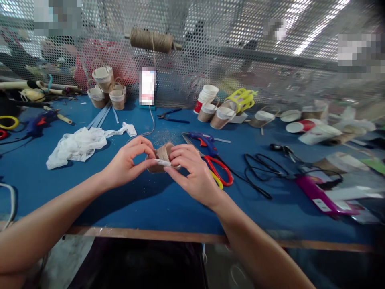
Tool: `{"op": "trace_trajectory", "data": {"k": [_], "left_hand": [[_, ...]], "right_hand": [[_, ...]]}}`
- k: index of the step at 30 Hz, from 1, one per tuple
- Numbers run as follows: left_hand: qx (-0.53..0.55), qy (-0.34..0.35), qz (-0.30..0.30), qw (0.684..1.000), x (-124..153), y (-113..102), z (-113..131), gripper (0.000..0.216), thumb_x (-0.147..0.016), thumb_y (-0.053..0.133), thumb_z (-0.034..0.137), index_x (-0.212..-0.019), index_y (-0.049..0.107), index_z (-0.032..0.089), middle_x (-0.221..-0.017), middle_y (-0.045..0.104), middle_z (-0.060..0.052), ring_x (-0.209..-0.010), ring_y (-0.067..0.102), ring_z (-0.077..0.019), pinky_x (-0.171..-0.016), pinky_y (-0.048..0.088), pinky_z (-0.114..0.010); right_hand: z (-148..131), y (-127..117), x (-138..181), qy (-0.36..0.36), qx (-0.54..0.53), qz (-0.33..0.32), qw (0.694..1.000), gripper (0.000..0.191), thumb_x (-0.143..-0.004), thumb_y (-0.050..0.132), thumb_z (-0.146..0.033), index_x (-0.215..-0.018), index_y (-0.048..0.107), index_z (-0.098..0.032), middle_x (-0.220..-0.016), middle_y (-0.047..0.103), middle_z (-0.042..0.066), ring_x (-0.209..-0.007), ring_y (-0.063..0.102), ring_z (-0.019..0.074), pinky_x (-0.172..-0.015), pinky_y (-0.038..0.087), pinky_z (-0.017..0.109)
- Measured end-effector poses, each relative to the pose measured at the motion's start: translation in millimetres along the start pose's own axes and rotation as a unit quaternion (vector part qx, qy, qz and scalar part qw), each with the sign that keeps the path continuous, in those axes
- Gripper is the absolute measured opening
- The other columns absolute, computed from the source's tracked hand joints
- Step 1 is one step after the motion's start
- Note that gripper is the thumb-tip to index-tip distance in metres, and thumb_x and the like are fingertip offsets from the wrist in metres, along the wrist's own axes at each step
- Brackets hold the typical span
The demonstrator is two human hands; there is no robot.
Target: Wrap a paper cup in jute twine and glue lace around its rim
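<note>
Between both hands, over the middle of the blue table (126, 212), is a small brown burlap-covered cup (165, 153) with a white strip along its near edge. My left hand (130, 161) pinches its left side, thumb along the white strip. On the right side, my right hand (194, 171) grips it with fingers and thumb, covering part of it. Just beyond my right hand lie scissors (224, 170) with red and yellow handles and a blue glue gun (206, 142). White lace fabric (80, 146) lies crumpled to the left of my left hand.
Small handled buckets (104, 80) are stacked at the back left, near a phone (148, 87). Blue-handled pliers (174, 116) lie behind the hands. A twine roll (152, 40) hangs on the mesh. Black cable (261, 172) and a magenta power strip (323, 194) are at right.
</note>
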State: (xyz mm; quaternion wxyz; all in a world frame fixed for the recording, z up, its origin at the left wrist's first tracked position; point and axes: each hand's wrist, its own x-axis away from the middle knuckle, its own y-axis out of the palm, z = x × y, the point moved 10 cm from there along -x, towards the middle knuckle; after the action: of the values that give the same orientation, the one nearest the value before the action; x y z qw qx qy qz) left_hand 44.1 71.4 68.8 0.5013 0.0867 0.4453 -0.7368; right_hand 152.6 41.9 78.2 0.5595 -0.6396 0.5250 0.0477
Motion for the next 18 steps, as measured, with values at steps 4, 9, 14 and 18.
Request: {"op": "trace_trajectory", "data": {"k": [4,9,14,18], "left_hand": [[0.022,0.016,-0.042,0.999,3.1,3.8,17.8,0.01,-0.082,0.055,0.02,-0.073,0.056,0.015,-0.078,0.061,-0.005,-0.078,0.055,-0.0146,-0.075,0.044,-0.029],[0.069,-0.07,-0.159,0.982,7.9,19.9,7.8,0.024,-0.083,0.051,0.029,-0.064,0.056,0.014,-0.059,0.058,0.0,-0.055,0.05,-0.0098,-0.054,0.04,-0.022],[0.021,-0.155,-0.029,0.987,3.0,-4.1,-24.7,0.027,-0.081,0.051,0.037,-0.067,0.055,0.015,-0.06,0.057,0.0,-0.056,0.049,-0.0111,-0.055,0.04,-0.023],[0.077,-0.164,-0.032,0.983,5.0,9.8,-34.5,0.038,-0.071,0.061,0.042,-0.096,0.055,0.014,-0.095,0.061,-0.008,-0.086,0.055,-0.0194,-0.075,0.045,-0.031]], "right_hand": [[2.8,-1.1,-0.3,0.0,0.0,0.005,1.0,0.015,-0.079,0.059,-0.014,-0.07,0.05,-0.021,-0.078,0.062,0.005,-0.092,0.054,0.0217,-0.083,0.045,0.041],[2.8,-3.4,-0.8,-0.001,-0.011,0.009,1.0,0.015,-0.079,0.059,-0.013,-0.07,0.05,-0.021,-0.077,0.061,0.005,-0.092,0.053,0.0217,-0.082,0.045,0.042],[2.4,-2.8,-0.5,0.011,-0.054,0.001,0.998,0.014,-0.079,0.059,-0.014,-0.071,0.051,-0.021,-0.079,0.061,0.005,-0.095,0.053,0.0208,-0.084,0.046,0.041],[3.8,0.1,0.5,0.03,-0.108,-0.014,0.994,0.013,-0.08,0.058,-0.015,-0.071,0.051,-0.022,-0.082,0.06,0.005,-0.096,0.053,0.0198,-0.086,0.046,0.041]]}}
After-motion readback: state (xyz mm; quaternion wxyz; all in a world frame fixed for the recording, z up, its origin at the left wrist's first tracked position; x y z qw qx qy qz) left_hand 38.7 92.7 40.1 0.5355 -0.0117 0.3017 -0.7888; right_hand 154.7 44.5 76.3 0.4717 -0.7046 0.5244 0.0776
